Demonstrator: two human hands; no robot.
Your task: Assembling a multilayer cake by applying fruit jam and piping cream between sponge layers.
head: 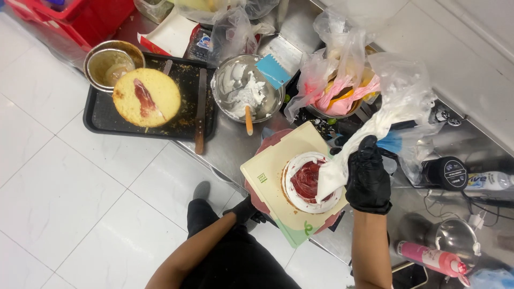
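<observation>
Two gloved hands at work, both mine. Nearest me, the left hand (247,210) sits low at the near edge of the pink turntable (256,199), under the corner of the cream cake board (267,176); I cannot tell whether those fingers clasp the rim or just rest against it.

The right hand (368,175) is clenched around the piping bag (375,115), just beside the board's right edge. The bag's long axis runs from its slack upper end, up and to the right, down-left to the tip, which lies on the cake (308,182). So the cake lies directly left of the grip, with the tip touching the white cream ring at its right side. Red filling shows inside the ring.

Room: the board overhangs the steel counter (225,144) toward me, with open floor beneath. To the right of the hand stand a dark round jar (447,174) and a pink bottle (428,258), near but apart.

Farther off, a metal bowl (247,88) of cream with a blue scraper (273,70), well apart from the board. Left of it, a black tray (101,115) carrying a sponge layer (147,98) and a long knife (201,109).
</observation>
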